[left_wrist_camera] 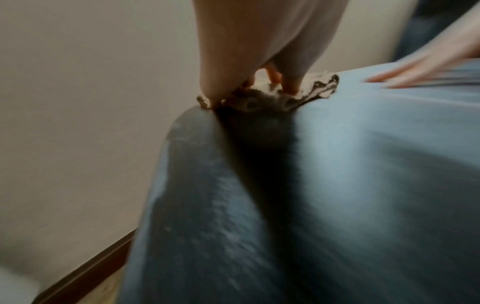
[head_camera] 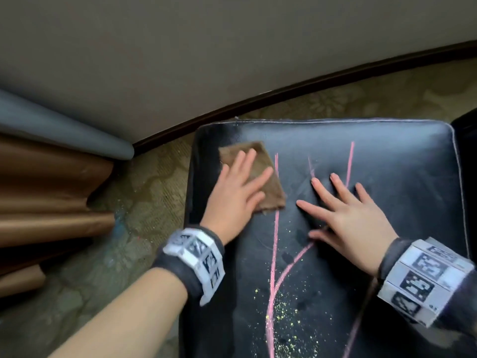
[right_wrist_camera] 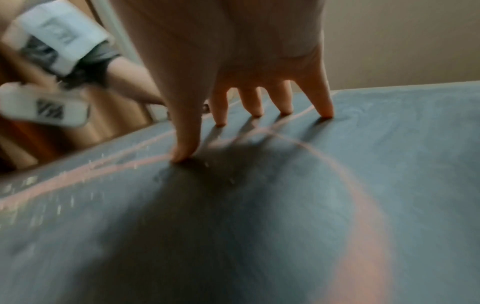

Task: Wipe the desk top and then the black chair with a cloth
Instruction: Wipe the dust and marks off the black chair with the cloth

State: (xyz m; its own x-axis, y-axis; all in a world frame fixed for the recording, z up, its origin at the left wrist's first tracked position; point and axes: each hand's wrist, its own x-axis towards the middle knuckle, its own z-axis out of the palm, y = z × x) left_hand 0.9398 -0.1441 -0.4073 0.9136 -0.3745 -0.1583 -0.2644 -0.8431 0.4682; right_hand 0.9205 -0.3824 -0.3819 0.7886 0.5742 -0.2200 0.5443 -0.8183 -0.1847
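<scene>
The black chair seat (head_camera: 387, 156) fills the lower right of the head view, marked with pink chalk lines (head_camera: 275, 228) and yellow specks (head_camera: 286, 313). A brown cloth (head_camera: 268, 161) lies flat near the seat's far left corner. My left hand (head_camera: 240, 187) presses on it with straight, spread fingers. In the left wrist view the cloth (left_wrist_camera: 322, 86) bunches under my fingertips (left_wrist_camera: 292, 86) on the seat (left_wrist_camera: 363, 164). My right hand (head_camera: 346, 210) rests flat on the seat beside the cloth, fingers splayed. The right wrist view shows its fingertips (right_wrist_camera: 326, 112) touching the seat (right_wrist_camera: 389, 144) across a pink line (right_wrist_camera: 337, 164).
Brown curtain folds (head_camera: 46, 192) and a grey fold (head_camera: 64, 127) hang at the left. A beige wall (head_camera: 232, 47) with a dark baseboard (head_camera: 284, 91) runs behind the chair. Patterned carpet (head_camera: 144, 197) lies between curtain and seat.
</scene>
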